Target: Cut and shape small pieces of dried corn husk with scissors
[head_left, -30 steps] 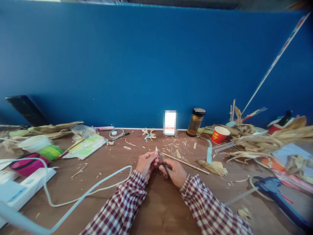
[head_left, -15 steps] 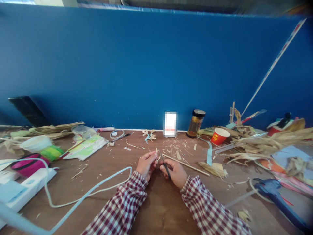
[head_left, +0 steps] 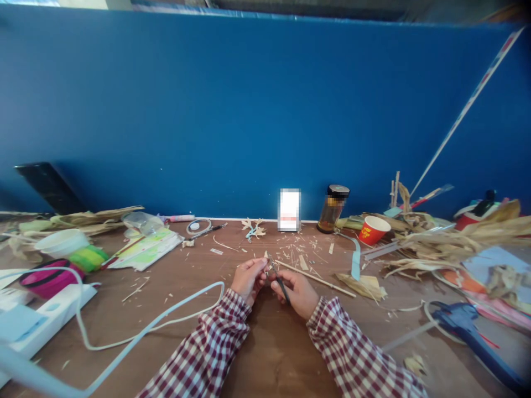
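My left hand [head_left: 248, 279] is closed, pinching a small pale piece of corn husk [head_left: 266, 255] whose tip shows above the fingertips. Around the dark handles of a pair of scissors [head_left: 282, 287], the fingers of my right hand [head_left: 299, 292] are closed. The scissor blades point up and left, beside the husk piece; whether they touch it I cannot make out. A thin pale stick [head_left: 317, 277] lies on the table just beyond my right hand. Husk clippings [head_left: 304, 262] are scattered past both hands.
To the right lie a blue glue gun [head_left: 460, 320], dried husks [head_left: 448, 246] and a red paper cup [head_left: 373, 230]. A lidded jar [head_left: 332, 213] and a bright blurred-out phone-shaped object [head_left: 289, 210] stand by the blue partition [head_left: 265, 110]. A white cable [head_left: 153, 326] loops at left near a power strip [head_left: 53, 318].
The husk tip shows slightly less above my left fingers, and the scissor blades have shifted slightly. Both hands stay in nearly the same place.
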A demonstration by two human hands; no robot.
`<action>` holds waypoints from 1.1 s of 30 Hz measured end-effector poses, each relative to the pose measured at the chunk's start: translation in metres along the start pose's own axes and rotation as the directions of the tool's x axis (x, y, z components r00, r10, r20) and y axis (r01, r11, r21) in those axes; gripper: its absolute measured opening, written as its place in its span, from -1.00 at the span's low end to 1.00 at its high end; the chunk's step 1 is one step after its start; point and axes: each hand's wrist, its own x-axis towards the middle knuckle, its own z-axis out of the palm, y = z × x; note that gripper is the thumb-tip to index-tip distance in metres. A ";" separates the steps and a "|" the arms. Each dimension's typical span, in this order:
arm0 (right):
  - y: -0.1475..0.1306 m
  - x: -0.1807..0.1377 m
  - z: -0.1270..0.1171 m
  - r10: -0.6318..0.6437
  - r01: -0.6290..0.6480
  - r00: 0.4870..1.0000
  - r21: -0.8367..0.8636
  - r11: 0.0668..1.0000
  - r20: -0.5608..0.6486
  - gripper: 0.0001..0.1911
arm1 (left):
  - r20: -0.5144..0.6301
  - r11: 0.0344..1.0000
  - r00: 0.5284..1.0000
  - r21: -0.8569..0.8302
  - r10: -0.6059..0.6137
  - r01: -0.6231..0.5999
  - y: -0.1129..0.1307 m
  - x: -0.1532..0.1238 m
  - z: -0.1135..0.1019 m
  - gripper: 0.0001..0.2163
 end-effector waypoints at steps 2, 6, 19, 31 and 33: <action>-0.001 0.000 0.000 0.003 -0.003 1.000 0.008 1.000 0.005 -0.63 | 0.004 1.000 1.000 0.003 0.000 0.000 0.000 0.000 0.000 -0.85; -0.003 -0.001 0.001 0.004 -0.004 1.000 0.044 0.999 0.015 -0.63 | -0.002 1.000 1.000 -0.001 -0.001 0.001 -0.001 0.001 -0.001 -0.87; -0.002 0.000 0.001 0.026 -0.026 1.000 0.014 1.000 0.004 -0.63 | -0.019 1.000 1.000 0.000 -0.002 0.002 0.000 0.000 0.001 -0.85; -0.006 -0.001 0.000 0.015 -0.015 1.000 0.001 1.000 0.002 -0.65 | 0.022 1.000 1.000 -0.011 0.010 -0.010 -0.002 0.001 0.000 -0.84; -0.006 -0.001 0.000 0.013 -0.013 1.000 0.004 1.000 0.002 -0.66 | 0.035 1.000 0.999 -0.009 0.011 -0.011 -0.001 0.001 0.000 -0.84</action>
